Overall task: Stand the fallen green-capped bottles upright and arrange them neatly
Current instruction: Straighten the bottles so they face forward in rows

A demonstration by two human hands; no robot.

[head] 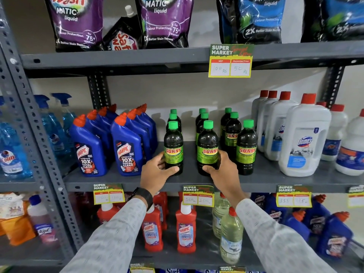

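Several dark green-capped Sunny bottles stand upright in three rows on the grey middle shelf (262, 179). My left hand (155, 171) grips the base of the front left bottle (173, 146). My right hand (224, 170) grips the base of the front middle bottle (207, 146). The front right bottle (246, 146) stands free beside my right hand. Behind each front bottle more green caps (234, 115) show in line. No bottle lies on its side in view.
Blue Harpic bottles (128, 146) crowd the shelf just left of the green-capped ones, white Domex jugs (303, 138) just right. Detergent pouches fill the upper shelf; red cleaner bottles (186, 229) and clear bottles sit below. Price tags (198, 195) hang on the shelf edge.
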